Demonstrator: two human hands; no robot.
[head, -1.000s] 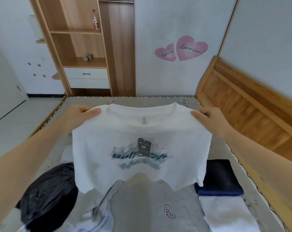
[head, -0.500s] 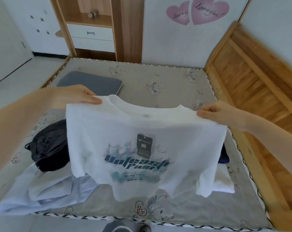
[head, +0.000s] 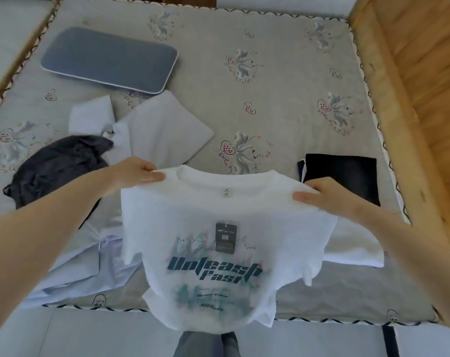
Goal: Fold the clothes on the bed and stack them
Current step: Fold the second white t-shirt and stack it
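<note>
Left hand first: thumb and fingers pinch the shoulder seam of a white T-shirt, fingertips curled over the fabric edge. Right hand mirrors it, thumb laid flat along the other shoulder, the remaining fingers tucked behind the cloth and out of sight. Between them the T-shirt hangs spread above the near edge of the bed, collar on top, a dark hang tag dangling inside and the teal "Unleash Fast" print showing through the thin fabric. The hem droops past the mattress edge, over the person's grey trousers.

Moving outward: under the left forearm lies a pale blue shirt, unfolded and rumpled, with a crumpled dark grey garment partly on top of it at the left. Beyond the right hand sits a folded black garment, and just nearer, half hidden by the T-shirt's sleeve, a folded white garment. At the far left of the grey flower-patterned mattress rests a flat blue-grey cushion. A wooden bed frame runs along the right side.
</note>
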